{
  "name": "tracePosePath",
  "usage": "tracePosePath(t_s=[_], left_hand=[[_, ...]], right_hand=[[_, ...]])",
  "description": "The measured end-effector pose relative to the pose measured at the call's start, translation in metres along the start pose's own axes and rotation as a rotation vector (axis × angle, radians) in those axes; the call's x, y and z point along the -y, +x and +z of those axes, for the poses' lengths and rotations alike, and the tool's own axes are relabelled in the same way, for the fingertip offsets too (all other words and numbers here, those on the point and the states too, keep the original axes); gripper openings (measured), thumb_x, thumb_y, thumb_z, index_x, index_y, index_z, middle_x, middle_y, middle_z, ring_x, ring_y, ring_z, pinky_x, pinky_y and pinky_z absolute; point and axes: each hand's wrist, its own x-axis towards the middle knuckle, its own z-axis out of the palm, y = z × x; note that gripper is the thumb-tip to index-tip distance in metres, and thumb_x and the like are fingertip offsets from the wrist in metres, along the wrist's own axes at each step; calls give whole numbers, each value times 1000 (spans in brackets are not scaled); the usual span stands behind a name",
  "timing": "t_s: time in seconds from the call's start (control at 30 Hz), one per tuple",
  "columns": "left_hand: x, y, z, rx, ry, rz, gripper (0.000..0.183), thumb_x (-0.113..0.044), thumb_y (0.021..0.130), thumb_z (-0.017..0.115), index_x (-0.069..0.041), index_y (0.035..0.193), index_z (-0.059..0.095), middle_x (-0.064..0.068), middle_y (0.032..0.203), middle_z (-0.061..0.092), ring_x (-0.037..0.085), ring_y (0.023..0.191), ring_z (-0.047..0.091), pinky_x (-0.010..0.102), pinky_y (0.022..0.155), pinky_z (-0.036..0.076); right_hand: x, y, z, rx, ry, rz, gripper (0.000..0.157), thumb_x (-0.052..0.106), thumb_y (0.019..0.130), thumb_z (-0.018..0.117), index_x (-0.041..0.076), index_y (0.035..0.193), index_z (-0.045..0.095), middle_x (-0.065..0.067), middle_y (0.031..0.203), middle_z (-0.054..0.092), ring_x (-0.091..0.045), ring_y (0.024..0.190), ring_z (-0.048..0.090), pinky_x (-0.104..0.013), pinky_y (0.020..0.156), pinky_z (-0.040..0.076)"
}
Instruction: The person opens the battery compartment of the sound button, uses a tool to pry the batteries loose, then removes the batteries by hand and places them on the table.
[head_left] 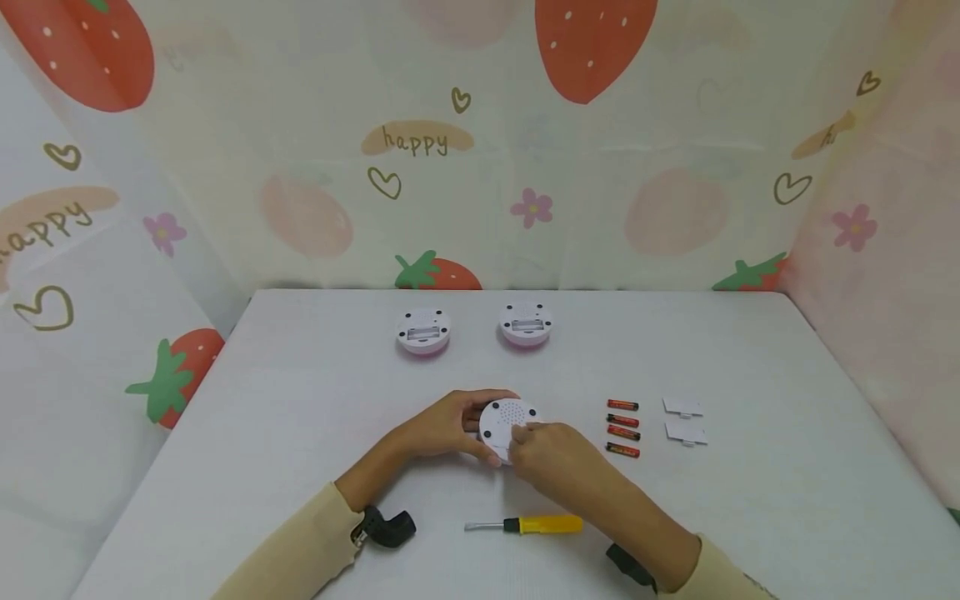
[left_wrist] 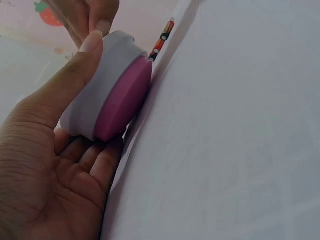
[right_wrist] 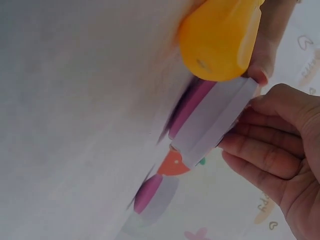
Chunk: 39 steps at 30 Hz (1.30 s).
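My left hand grips a round device by its rim, thumb at the near side and fingers around the far side. Its white underside faces up, with black feet and a patch of small holes. In the left wrist view the pink part is underneath, close over the table. My right hand bends over the near right part of the underside, its thumb and fingertips touching there; in the right wrist view the thumb rests at the edge of the white face. I cannot tell whether these fingertips pinch anything.
A yellow-handled screwdriver lies in front of the hands. Two similar devices, one left and one right, sit at the back with battery compartments uncovered. To the right are several red batteries and two white covers.
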Motion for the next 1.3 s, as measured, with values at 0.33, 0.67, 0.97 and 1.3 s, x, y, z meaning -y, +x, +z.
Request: tracePosePath(t_s=[0.33,0.67,0.97,1.3], left_hand=[[2,-2,0,-3,-14,-12,87,0,76,88,-14,151,48,4,146,55,19,124,60,29,104,50],[2,0,3,-4,-21,-3,86,2,77,87,-12,151,46,7,145,55,19,125,59,31,102,52],[-1,0,3,-2,-17,-9,86,2,77,87,-11,151,46,7,146,54,19,124,60,31,103,51],[-2,2,2,18,-21,15,86,2,77,86,-11,152,45,8,148,52,19,127,58,31,104,50]], right_hand=[[1,-1,3,-126,54,37,20,18,82,87,11,99,81,-1,94,77,-16,79,74,-25,74,61],[5,-3,6,-195,159,132,23,16,87,82,5,105,75,-6,103,76,-20,88,74,-30,78,62],[9,-1,4,-60,212,200,37,10,87,81,1,120,68,-13,125,68,-25,112,67,-35,90,59],[10,-1,1,21,114,184,53,12,84,85,-2,129,61,-17,134,60,-28,121,61,-36,95,57]])
